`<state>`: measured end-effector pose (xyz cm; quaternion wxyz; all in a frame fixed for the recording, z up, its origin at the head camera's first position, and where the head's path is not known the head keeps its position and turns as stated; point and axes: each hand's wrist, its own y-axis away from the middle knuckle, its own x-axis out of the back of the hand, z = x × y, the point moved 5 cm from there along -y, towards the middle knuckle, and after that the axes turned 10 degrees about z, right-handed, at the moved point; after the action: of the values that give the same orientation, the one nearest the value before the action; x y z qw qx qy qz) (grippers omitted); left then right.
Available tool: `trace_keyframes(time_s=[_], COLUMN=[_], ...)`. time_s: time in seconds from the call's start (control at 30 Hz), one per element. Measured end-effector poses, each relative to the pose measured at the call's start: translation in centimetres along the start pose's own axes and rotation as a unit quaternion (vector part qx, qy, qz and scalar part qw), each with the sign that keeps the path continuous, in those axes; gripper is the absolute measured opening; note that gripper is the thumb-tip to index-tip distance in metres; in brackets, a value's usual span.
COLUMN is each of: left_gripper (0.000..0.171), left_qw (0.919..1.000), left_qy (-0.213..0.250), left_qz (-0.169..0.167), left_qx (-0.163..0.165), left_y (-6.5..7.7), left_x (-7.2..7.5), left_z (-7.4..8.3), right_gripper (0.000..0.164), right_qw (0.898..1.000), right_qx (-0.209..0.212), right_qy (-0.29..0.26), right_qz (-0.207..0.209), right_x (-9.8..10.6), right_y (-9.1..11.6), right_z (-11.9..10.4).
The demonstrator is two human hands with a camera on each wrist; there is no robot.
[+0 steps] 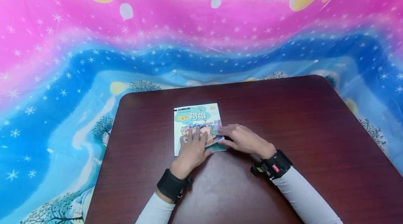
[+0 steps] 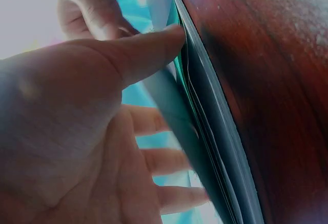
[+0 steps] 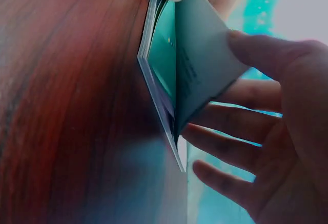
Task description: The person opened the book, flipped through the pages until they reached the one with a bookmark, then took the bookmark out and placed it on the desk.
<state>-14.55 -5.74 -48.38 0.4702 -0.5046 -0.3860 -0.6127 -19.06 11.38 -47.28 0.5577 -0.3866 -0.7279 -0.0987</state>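
Head view: left hand (image 1: pixel 192 150) lies spread over the book (image 1: pixel 197 116); right hand (image 1: pixel 245 140) pinches its lifted cover corner (image 1: pixel 216 139).

The head view is bright and even, with soft glare on the wood-grain tabletop (image 1: pixel 226 185); both wrist views are dimmer, hazy, one upper corner blown white.

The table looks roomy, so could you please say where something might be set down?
The table is bare left of the book, between it and the far edge, and right of the right hand; crowded at the book, where the left hand rests.
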Motion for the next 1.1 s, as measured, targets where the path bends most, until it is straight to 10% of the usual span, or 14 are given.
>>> trace_keyframes(time_s=[0.23,0.5,0.77,1.1], left_gripper=[0.051,0.044,0.059,0.092], left_qw=[0.9991,0.9967,0.9951,0.9615], left_qy=[-0.001,0.019,0.060,0.042], left_qz=[0.042,0.075,0.070,0.225], left_qx=[-0.011,-0.026,-0.035,-0.152], left_y=[-0.4,-0.6,-0.3,0.2], left_x=[0.3,0.9,2.5,6.7], left_z=[0.1,0.0,-0.6,0.5], right_gripper=[0.042,0.056,0.076,0.052], right_qw=[0.994,0.991,0.992,1.000], right_qx=[0.010,-0.015,-0.067,0.018], right_qy=[0.001,0.025,0.033,0.005], right_qz=[0.104,0.133,0.098,0.006], right_x=[1.4,2.1,1.7,-0.6], right_y=[-0.5,-0.4,-0.1,0.4], right_z=[-0.3,0.1,0.9,0.0])
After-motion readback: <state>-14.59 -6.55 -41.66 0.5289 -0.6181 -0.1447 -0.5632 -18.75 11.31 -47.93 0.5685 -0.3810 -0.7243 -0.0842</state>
